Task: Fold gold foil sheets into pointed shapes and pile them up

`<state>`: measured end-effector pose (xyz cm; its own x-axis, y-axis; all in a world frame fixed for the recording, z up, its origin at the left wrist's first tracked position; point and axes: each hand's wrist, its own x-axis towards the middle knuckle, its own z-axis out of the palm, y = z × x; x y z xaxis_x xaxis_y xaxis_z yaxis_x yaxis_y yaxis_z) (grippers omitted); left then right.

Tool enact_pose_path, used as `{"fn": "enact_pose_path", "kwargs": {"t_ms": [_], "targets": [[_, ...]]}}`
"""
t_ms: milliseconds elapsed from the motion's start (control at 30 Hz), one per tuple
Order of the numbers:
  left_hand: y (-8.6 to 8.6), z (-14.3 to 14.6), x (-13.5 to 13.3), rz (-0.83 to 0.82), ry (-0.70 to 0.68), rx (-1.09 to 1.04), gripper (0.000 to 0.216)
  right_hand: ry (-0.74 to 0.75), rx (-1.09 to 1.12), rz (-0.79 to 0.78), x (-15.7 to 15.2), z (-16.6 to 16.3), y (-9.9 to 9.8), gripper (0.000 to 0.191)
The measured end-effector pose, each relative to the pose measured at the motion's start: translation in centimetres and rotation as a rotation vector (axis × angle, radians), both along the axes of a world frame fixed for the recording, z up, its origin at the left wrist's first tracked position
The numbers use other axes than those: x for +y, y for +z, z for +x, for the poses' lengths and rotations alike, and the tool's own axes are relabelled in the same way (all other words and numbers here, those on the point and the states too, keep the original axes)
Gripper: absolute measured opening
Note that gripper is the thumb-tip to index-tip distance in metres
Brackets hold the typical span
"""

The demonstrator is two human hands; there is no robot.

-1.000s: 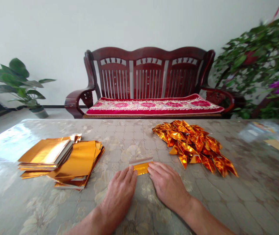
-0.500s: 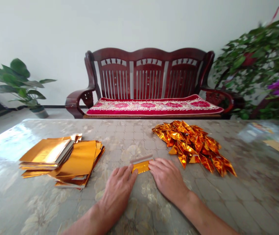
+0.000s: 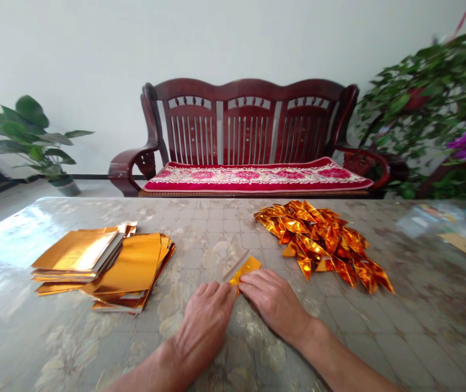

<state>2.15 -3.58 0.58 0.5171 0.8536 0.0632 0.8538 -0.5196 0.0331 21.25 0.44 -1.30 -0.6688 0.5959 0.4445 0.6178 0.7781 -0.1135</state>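
A folded strip of gold foil paper [image 3: 250,265] lies slanted on the table, its far end pointing up and right, with a pale edge along its left side. My left hand [image 3: 210,313] is closed at the strip's near end, fingertips pressed on it. From the other side my right hand [image 3: 273,299] grips the strip's near right edge, its fingers bent together. The part of the paper under the fingertips is hidden. To the left lie stacks of flat gold foil sheets [image 3: 134,264]. A heap of folded gold foil pieces [image 3: 322,239] lies to the right.
The table [image 3: 200,218] has a patterned, glossy cover. At its right end are clear plastic bags [image 3: 429,218] and brown card [image 3: 461,245]. Behind stands a dark wooden bench [image 3: 249,130] with a red floral cushion [image 3: 253,177]. Potted plants flank it.
The foil strip has turned from nearly level to a steep slant. My hands have come closer together, now both at its near end. The sheets and the heap have not moved.
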Motion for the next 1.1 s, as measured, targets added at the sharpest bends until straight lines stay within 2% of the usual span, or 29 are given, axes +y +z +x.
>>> {"fn": "enact_pose_path", "kwargs": {"t_ms": [200,433,733,933,1100], "targets": [[0.3,-1.8,0.8,0.03,-0.06,-0.127,0.027,0.014,-0.026,-0.037,0.4,-0.1,0.2,0.014],[-0.5,-2.7,1.5,0.088,-0.09,-0.153,0.03,0.006,-0.078,0.06,0.2,-0.4,0.0,0.019],[-1.0,-4.0,3.0,-0.003,-0.154,-0.238,0.037,0.071,-0.286,0.168,0.6,-0.8,0.6,0.019],[-0.3,-4.4,3.8,-0.03,-0.191,-0.295,0.039,0.096,-0.273,0.23,0.8,-0.8,0.7,0.023],[-0.4,-4.0,3.6,0.014,-0.204,-0.281,0.024,0.025,-0.242,0.174,0.8,-1.1,0.6,0.021]]}}
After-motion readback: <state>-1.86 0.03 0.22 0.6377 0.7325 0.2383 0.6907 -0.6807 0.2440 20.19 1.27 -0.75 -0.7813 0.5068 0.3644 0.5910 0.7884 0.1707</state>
